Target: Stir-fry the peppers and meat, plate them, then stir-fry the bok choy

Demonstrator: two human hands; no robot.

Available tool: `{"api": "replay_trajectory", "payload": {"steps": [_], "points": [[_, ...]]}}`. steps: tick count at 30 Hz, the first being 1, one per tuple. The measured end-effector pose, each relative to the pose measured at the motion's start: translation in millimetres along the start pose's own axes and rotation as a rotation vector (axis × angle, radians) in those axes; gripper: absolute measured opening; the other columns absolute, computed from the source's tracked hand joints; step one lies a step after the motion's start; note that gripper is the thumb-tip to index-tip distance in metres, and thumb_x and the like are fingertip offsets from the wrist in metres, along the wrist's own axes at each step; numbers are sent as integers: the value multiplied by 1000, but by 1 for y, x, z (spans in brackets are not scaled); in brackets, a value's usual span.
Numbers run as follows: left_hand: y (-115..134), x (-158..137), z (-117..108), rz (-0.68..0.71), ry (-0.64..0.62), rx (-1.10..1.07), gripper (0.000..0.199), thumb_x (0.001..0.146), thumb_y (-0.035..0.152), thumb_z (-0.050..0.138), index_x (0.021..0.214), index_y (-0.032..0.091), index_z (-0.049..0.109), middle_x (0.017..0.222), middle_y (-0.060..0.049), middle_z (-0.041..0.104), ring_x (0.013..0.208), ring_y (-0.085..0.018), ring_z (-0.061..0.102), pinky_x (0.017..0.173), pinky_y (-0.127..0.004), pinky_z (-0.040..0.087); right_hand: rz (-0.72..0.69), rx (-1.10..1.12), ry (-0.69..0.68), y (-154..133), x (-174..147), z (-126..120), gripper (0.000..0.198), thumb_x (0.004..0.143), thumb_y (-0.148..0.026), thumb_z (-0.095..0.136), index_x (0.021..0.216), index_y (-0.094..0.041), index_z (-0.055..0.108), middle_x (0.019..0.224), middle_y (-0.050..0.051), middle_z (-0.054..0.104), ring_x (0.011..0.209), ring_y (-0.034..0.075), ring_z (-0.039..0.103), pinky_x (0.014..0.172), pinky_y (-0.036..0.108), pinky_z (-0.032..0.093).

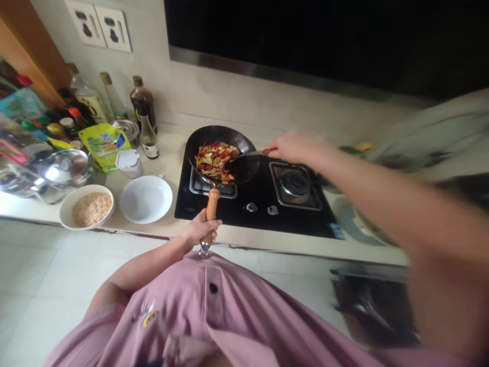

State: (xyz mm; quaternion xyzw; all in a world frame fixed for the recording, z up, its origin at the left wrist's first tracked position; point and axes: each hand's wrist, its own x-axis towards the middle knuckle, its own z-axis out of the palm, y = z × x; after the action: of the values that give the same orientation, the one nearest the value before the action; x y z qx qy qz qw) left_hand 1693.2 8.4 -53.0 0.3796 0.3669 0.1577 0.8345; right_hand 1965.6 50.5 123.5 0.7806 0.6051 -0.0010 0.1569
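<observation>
Single head-worn view was aimed forward and steeply down from above the wearer's pink shirt [175,300], which was cropped at close range along the bottom edge. Wok [246,171] and cooktop [229,214] were framed near centre, farther off; back wall [229,99] was caught beyond, tilted.

The wok [229,134] stands on the stove [233,209].

Wall sockets [113,29] sit above several bottles [142,99], and a yellow-green pouch [104,142] stands beside a lidded pot [66,167].
</observation>
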Motion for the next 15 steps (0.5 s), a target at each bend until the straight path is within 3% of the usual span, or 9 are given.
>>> {"api": "replay_trajectory", "payload": {"steps": [5, 9, 12, 15], "points": [[-1, 1, -2, 7, -13, 31, 49, 72, 33, 78, 91, 22, 34, 59, 10, 45, 44, -6, 44, 42, -20, 42, 28, -152, 82, 18, -28, 0, 33, 93, -42, 48, 120, -33, 66, 90, 10, 61, 73, 17, 49, 69, 31, 32], [0, -1, -3, 5, -8, 30, 51, 70, 35, 79, 93, 22, 35, 60, 10, 45, 44, -6, 45, 41, -20, 42, 123, -218, 50, 37, -16, -19, 31, 90, -37, 56, 118, -34, 69, 95, 10, 62, 75, 18, 50, 70, 32, 31], [1, -2, -2, 6, -3, 31, 50, 71, 34, 79, 92, 22, 35, 59, 10, 44, 43, -5, 44, 41, -19, 42, 145, -131, 45, 24, 8, -20, 25, 87, -28, 62, 109, -26, 74, 91, 10, 61, 78, 17, 50, 74, 32, 32], [2, -4, -2, 10, 10, 42, 47, 72, 32, 78, 91, 22, 36, 60, 9, 45, 44, -5, 43, 41, -19, 42, 61, -66, 60, -3, 17, -12, 28, 89, -21, 57, 112, -26, 72, 89, 8, 61, 79, 16, 50, 75, 30, 32]]}}
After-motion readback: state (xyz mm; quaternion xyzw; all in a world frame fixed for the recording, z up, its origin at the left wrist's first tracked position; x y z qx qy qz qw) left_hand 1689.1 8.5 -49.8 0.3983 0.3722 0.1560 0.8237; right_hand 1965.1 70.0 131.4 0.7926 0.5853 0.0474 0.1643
